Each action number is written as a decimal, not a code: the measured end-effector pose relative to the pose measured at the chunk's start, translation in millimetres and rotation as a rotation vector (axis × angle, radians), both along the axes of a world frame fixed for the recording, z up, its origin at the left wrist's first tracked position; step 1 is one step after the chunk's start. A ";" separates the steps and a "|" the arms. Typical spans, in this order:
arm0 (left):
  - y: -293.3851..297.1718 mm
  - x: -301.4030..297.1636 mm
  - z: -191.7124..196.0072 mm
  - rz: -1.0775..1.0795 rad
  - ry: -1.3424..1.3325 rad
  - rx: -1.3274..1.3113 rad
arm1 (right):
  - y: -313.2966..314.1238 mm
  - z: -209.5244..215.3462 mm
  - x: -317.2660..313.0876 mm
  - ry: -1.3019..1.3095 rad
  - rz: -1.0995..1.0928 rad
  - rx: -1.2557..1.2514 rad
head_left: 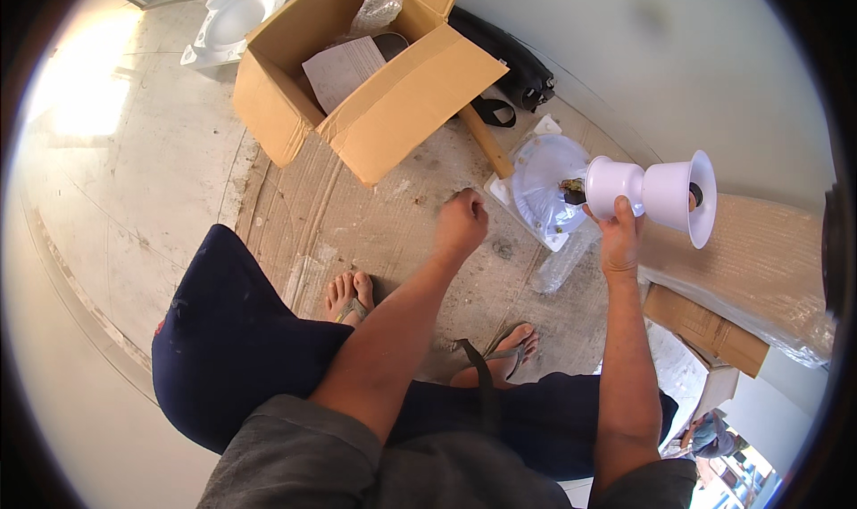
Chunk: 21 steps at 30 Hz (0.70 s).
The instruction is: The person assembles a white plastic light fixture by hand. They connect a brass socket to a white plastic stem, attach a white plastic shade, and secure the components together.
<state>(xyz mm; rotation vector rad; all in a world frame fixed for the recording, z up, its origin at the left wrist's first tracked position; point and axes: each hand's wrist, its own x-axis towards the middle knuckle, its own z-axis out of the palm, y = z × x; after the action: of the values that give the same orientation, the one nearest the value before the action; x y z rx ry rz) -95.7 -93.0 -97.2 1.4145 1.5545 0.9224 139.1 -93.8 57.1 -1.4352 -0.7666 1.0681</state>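
White spool (668, 187) in the right hand (619, 234): grips it from below, near the narrow waist, probably to steady both halves and spare the flared rim. Holds it sideways beside the plastic-covered dish (546, 174), with a dark block (573, 193) at the end facing it. Curls the left hand (462, 221) into a loose fist above the floor (290, 219); cannot rule out something small inside. Has the open box (411, 98) ahead, flaps splayed outward, likely for easy reach to the panel (344, 71) and bubble wrap (377, 7).
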 end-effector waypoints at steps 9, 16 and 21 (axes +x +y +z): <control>-18.0 -78.6 -11.6 0.249 0.155 -0.177 | -0.6 -4.5 -0.8 -0.069 0.006 0.027; -12.4 -78.1 8.7 0.106 0.320 -0.199 | -2.4 -6.8 1.3 -0.092 -0.022 0.035; -4.6 -80.7 -0.9 0.093 0.321 -0.255 | -1.2 -0.4 -3.4 -0.005 -0.015 -0.010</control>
<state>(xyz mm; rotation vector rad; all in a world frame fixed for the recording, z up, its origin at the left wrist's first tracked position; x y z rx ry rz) -176.4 -97.6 -98.1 1.3615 1.9138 0.5411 135.7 -95.0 56.7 -1.4509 -0.7537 1.0587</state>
